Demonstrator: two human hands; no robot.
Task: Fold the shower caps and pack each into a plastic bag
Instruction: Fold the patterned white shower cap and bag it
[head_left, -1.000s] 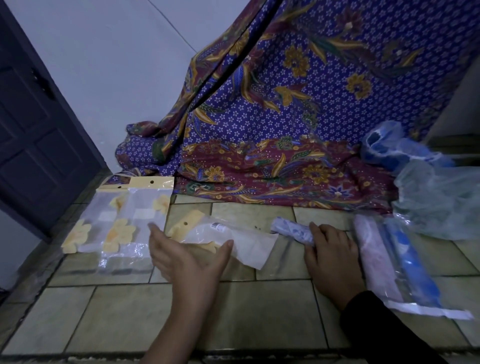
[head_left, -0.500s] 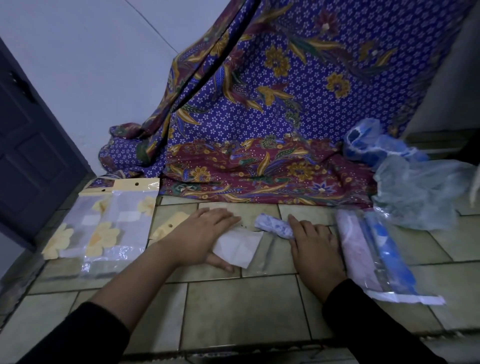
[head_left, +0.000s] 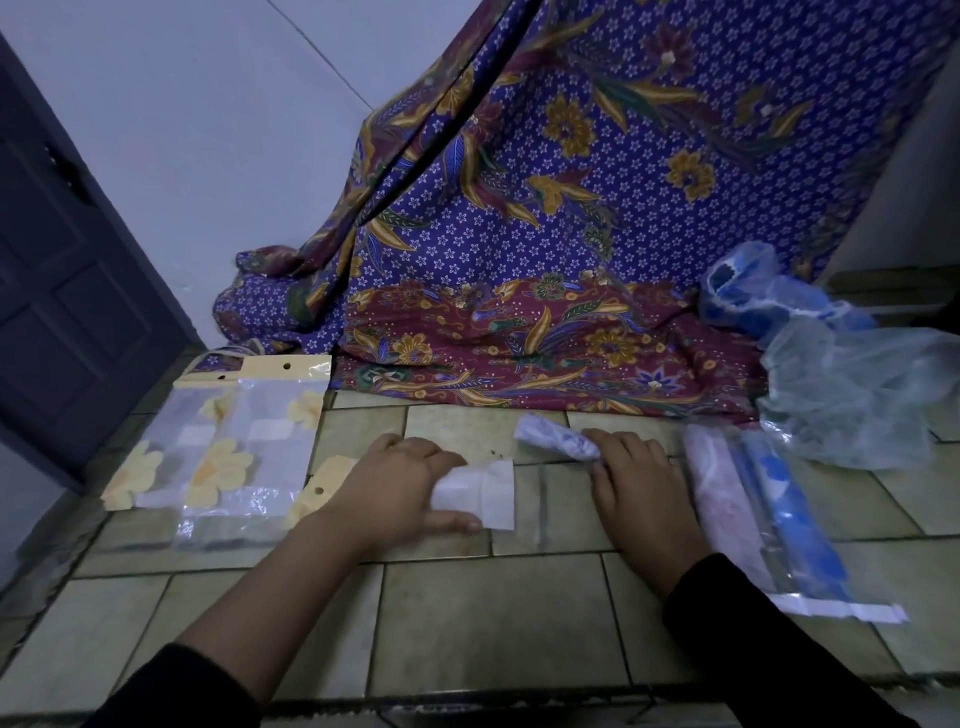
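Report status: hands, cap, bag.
Left hand holds plastic bag on the tiles. Right hand grips rolled shower cap, not yet bagged. Nothing between cap and bag.

Held bag (head_left: 491, 493), left hand (head_left: 400, 483): white flap. Spare bags (head_left: 244, 441) further left: yellow flowers. Rolled cap (head_left: 553, 444), right hand (head_left: 641, 493): white, blue print. Cloth (head_left: 597, 234) beyond: purple, white florets, maroon band.

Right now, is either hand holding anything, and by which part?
The left hand grips the plastic bag across its width, just behind the white flap end. The right hand holds the rolled shower cap by the end toward that hand.
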